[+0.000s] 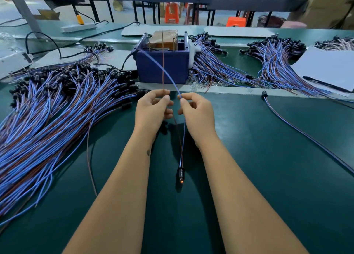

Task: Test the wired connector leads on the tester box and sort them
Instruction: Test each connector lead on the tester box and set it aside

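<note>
Green tabletop [268, 158] fills the frame; at center, the left hand [151, 110] pinches a brown wire [162, 62] and the right hand [195, 112] a blue wire [164, 71], both apparently reaching the blue tester box [162, 67] above. Their connector [181, 174] glows below.

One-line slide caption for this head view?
Left hand and right hand hold one lead's wires to the tester box; its tip glows.

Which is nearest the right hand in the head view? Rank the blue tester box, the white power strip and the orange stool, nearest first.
From the right hand:
1. Blue tester box, just beyond it.
2. White power strip, far left on the bench.
3. Orange stool, on the floor past the bench.
</note>
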